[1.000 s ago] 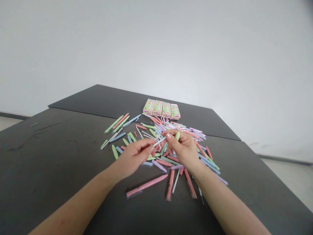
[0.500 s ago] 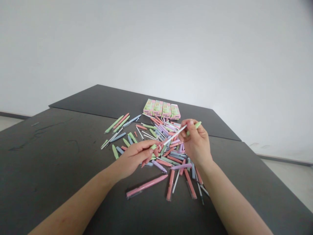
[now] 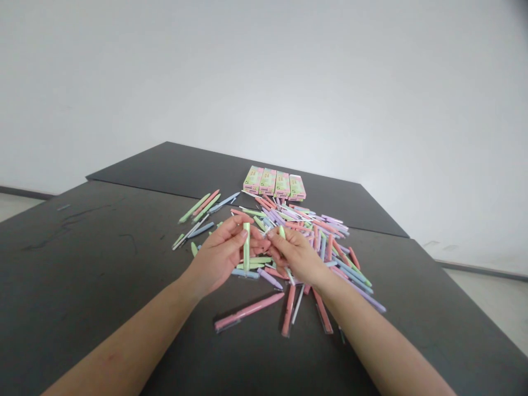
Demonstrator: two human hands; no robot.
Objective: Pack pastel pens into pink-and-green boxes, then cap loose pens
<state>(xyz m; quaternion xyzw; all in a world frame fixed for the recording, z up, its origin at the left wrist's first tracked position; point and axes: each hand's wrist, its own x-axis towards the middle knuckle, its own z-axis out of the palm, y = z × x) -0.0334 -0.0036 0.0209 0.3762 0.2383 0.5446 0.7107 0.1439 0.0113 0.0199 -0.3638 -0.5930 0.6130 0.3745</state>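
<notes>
My left hand [image 3: 225,250] is closed on a green pen barrel [image 3: 246,247], which stands nearly upright between thumb and fingers. Close beside it, my right hand [image 3: 299,253] pinches a green pen piece [image 3: 282,231] with its rounded end up. A white refill [image 3: 290,275] shows below the right hand's fingers; whether it is held in that hand I cannot tell. Both hands are over a heap of pastel pen parts [image 3: 325,234], and the fingertips of the two nearly meet. An assembled pink pen [image 3: 249,311] lies in front of them on the black table [image 3: 103,330].
Several pink and green boxes [image 3: 268,181] stand in a row behind the heap. To the left lie green and pink pens [image 3: 200,208], with white refills [image 3: 197,233] and a blue barrel [image 3: 201,230] nearer. A seam crosses the table, and a pale wall [image 3: 264,82] rises behind it.
My right hand has moved left and down, close to my left hand. The left hand has turned, so its green barrel now stands upright. The white refill no longer sticks out between the hands.
</notes>
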